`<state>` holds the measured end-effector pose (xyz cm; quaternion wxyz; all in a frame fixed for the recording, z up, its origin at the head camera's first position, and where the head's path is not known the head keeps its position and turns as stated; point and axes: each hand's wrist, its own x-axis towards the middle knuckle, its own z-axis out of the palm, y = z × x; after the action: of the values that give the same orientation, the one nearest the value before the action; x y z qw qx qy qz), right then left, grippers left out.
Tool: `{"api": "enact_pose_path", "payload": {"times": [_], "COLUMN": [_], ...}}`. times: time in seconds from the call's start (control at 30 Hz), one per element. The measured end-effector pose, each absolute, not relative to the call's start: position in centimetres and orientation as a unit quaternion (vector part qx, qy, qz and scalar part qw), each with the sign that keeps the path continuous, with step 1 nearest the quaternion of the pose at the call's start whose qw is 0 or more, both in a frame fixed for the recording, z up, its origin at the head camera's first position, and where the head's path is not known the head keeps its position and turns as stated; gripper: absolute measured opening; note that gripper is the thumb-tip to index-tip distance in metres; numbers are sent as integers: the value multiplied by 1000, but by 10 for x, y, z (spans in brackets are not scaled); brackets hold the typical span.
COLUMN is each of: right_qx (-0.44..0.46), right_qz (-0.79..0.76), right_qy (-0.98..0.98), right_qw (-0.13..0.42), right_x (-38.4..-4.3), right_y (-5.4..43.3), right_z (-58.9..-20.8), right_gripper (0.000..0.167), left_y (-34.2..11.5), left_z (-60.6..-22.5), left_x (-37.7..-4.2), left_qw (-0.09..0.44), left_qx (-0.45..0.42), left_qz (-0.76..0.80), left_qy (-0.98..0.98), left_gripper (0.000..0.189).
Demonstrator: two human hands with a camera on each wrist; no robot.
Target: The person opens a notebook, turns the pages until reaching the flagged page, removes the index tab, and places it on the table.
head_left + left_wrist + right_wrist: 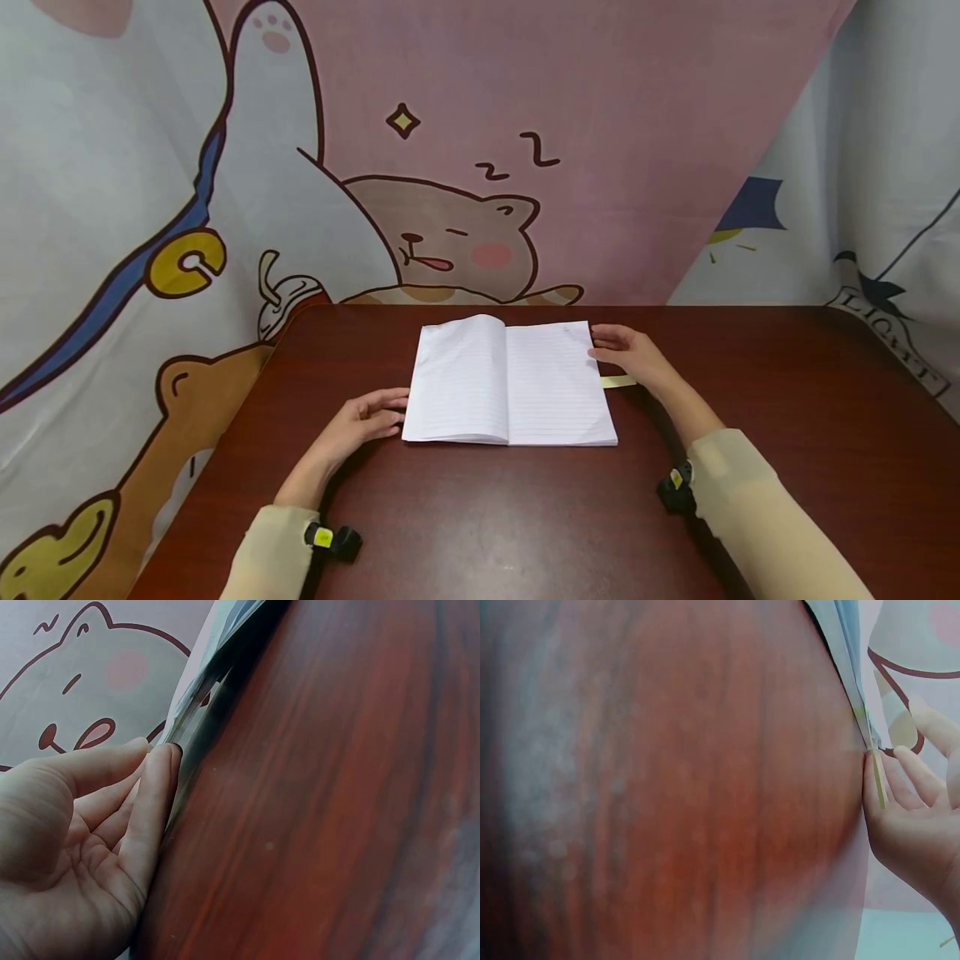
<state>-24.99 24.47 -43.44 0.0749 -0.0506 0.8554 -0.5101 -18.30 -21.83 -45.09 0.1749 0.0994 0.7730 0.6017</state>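
A notebook (558, 383) with white ruled pages lies open on the dark red-brown table, its left pages bulging up toward the spine. My left hand (367, 417) is at the notebook's left edge, fingers loosely extended and fingertips against it. In the left wrist view, the thumb and fingertips come close together at that edge (180, 724). Across from it, my right hand (630, 350) has its fingertips at the upper part of the right edge, fingers relaxed. A pale yellow strip (618, 382) sticks out from the notebook's right side, below this hand.
The wooden table (480, 517) extends in front of the notebook and to both sides. Behind it hangs a cloth backdrop (637, 167) printed with cartoon animals. Each wrist carries a small black camera, the left camera (345, 543) close over the tabletop.
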Motion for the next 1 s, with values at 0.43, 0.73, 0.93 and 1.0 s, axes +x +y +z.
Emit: {"api": "enact_pose_path", "payload": {"times": [0.43,0.73,0.93,1.0], "right_qx": [-22,-7,1,6], "right_qz": [-489,-494,-504,-509], "right_qy": [867,864,860,857], "right_qw": [97,96,82,76], "right_x": [-248,-249,-248,-248], "right_y": [245,242,240,239], "right_z": [-435,-436,-436,-436], "right_gripper": [55,56,53,52], "left_y": [-216,-217,-217,-217], "left_z": [-452,-451,-450,-450], "left_x": [-181,-181,-182,-182], "left_qw": [175,173,176,175], "left_qx": [99,98,97,97], "left_qz": [614,619,620,619], "left_qy": [763,760,759,760], "left_gripper": [47,48,48,47]}}
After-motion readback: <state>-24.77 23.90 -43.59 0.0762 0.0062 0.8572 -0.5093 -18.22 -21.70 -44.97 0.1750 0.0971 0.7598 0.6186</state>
